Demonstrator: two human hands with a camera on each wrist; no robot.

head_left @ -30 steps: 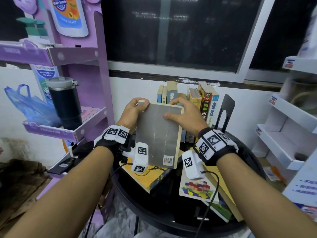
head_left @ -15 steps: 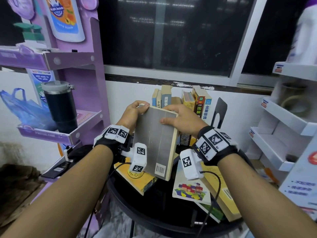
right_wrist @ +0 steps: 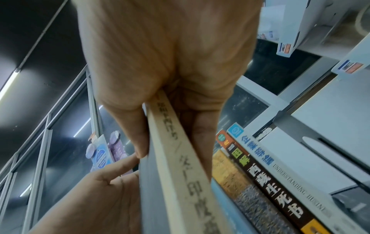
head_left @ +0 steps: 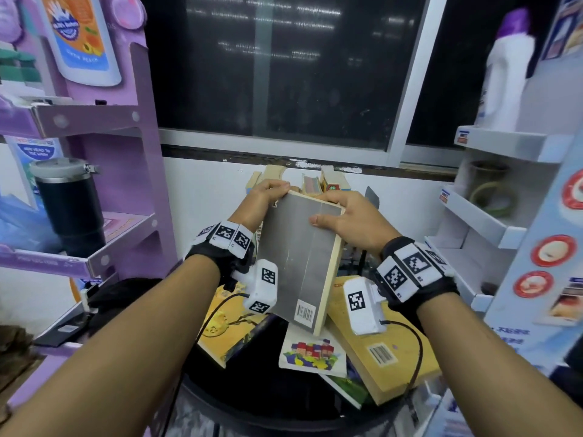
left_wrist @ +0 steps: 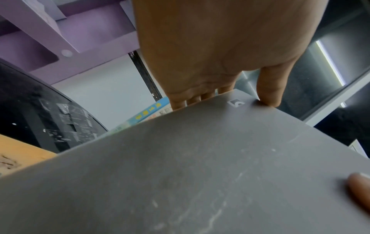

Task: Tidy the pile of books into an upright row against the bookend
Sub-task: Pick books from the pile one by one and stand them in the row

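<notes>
The grey-covered paperback book with cream page edges (head_left: 299, 260) is held tilted above the round black desk (head_left: 277, 402), its barcode corner lowest and its top edge just in front of the upright row of books (head_left: 328, 182) at the far side. The left hand (head_left: 263, 200) grips its top left corner, thumb on the cover and fingers curled behind. The right hand (head_left: 350, 217) clamps the top right edge, thumb on the cover, fingers wrapped round the cream spine. The black metal bookend (head_left: 372, 197) stands right of the row, mostly hidden by the right hand. Below the held book lie a yellow book (head_left: 224, 329) to the left, a white picture book with coloured houses (head_left: 312, 354) in the middle and a tan book with a barcode (head_left: 375, 351) to the right, which overhangs the desk's near right rim. A purple shelf unit (head_left: 126, 184) stands close on the left, a white one (head_left: 492, 222) on the right.
</notes>
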